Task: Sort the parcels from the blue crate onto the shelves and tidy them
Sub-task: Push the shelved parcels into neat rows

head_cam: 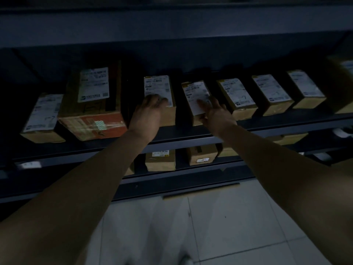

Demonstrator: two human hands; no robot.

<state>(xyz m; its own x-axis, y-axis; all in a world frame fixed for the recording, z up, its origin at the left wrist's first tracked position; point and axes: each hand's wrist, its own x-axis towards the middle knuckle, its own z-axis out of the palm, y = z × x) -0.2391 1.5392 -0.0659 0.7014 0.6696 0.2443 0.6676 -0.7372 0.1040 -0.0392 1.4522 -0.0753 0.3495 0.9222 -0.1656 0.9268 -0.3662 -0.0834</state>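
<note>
Floor tiles [229,226] are seen nearest, pale, below the shelving. On the lower shelf [172,179], two brown parcels [160,161] are stood near its front edge. Along the front edge of the middle shelf [191,139] a row of labelled parcels is laid. The left hand [149,111] is curled over the top front edge of the squat parcel [162,87] at mid-row. The right hand [217,115], apart from it, is clamped on the narrow parcel [194,92] just beside, fingers on the label, thumb against the front face. A large box [93,111] and a flat parcel [42,115] are placed toward the left end, three more parcels [271,92] toward the right end. The upper shelf [172,25] is seen farthest.
</note>
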